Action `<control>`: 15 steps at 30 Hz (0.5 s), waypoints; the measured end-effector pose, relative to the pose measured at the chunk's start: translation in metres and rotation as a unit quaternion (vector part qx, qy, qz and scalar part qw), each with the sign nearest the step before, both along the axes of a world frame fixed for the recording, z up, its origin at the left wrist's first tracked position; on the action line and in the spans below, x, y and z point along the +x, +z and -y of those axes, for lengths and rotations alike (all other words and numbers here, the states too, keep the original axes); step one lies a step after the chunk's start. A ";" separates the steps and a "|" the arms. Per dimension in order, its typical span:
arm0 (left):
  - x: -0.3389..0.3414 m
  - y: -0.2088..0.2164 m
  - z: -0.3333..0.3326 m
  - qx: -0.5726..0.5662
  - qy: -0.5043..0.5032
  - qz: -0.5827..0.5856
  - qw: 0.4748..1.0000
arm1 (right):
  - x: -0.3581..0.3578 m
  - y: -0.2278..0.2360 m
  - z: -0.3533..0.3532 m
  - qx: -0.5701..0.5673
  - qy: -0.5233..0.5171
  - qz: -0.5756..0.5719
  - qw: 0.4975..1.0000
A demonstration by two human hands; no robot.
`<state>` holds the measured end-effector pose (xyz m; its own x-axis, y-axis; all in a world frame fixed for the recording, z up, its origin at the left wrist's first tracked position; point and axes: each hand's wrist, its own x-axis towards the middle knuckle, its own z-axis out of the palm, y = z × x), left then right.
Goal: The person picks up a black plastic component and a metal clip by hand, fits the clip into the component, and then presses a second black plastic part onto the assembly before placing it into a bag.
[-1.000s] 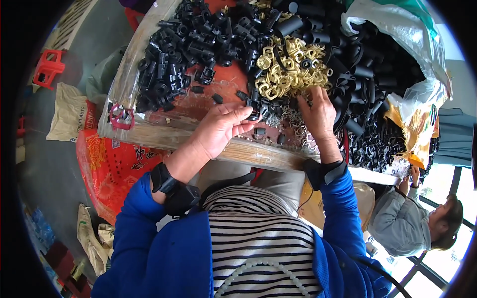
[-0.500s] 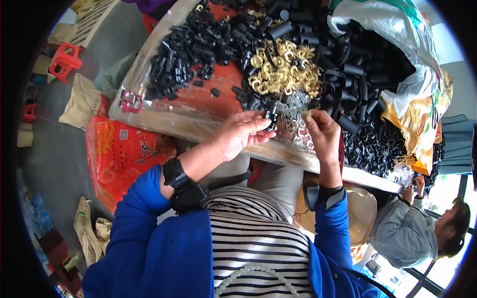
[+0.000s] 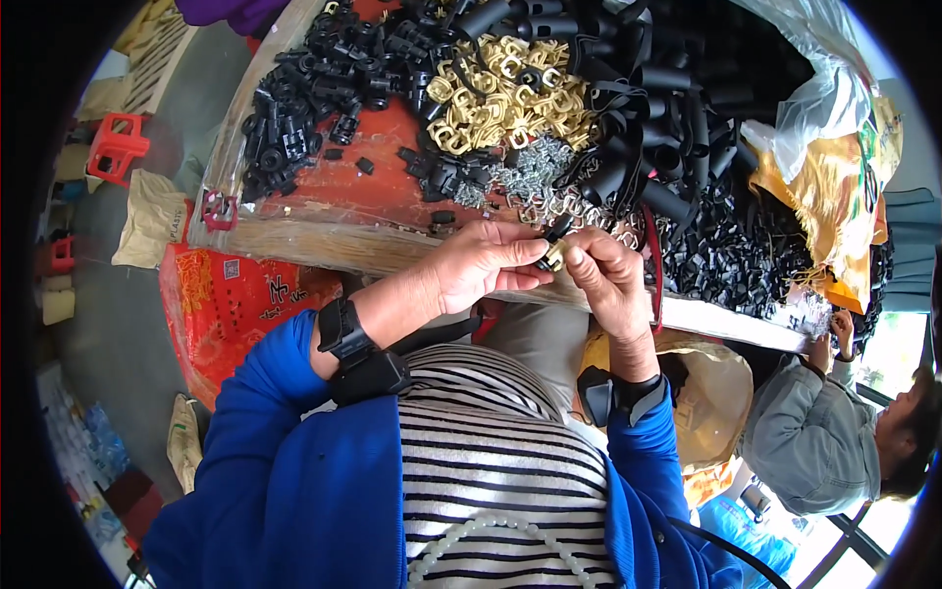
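Both hands meet above the table edge — left hand (image 3: 483, 263) and right hand (image 3: 606, 280) pinch one small black-and-brass clip (image 3: 551, 255) between fingertips, near heaps of brass buckles (image 3: 500, 93), silvery wire clips (image 3: 535, 182) and black plastic tubes (image 3: 667, 88).

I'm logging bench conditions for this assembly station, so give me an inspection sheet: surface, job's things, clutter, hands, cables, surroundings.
Surface: red table under clear plastic sheeting, mostly covered with parts.
Job's things: a small black and brass piece pinched between both hands; brass clips, silver clips, black tubes, small black fittings in heaps.
Clutter: yellow bag and clear plastic bag at the table's right end.
Hands: left hand and right hand meet at the piece; black wrist bands on both.
Cables: nothing seen.
Surroundings: red sack, red stool, a seated person at the right.
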<state>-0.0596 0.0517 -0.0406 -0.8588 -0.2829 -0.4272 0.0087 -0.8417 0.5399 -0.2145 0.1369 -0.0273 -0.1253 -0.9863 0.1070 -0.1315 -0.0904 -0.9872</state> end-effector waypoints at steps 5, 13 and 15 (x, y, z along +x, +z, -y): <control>0.001 -0.006 0.011 0.024 0.000 -0.005 1.000 | -0.001 0.000 0.010 0.042 -0.015 0.092 0.995; 0.008 -0.011 0.022 0.047 0.010 -0.014 0.999 | 0.012 0.000 0.025 0.054 -0.028 0.074 0.995; 0.012 -0.010 0.024 0.040 0.004 -0.011 0.999 | 0.012 0.001 0.025 0.076 -0.020 0.077 0.994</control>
<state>-0.0477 0.0281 -0.0507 -0.8661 -0.2562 -0.4292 0.0274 -0.8817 0.4710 -0.2022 0.1115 -0.0259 -0.1673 -0.9837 -0.0661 0.0218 0.0634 -0.9978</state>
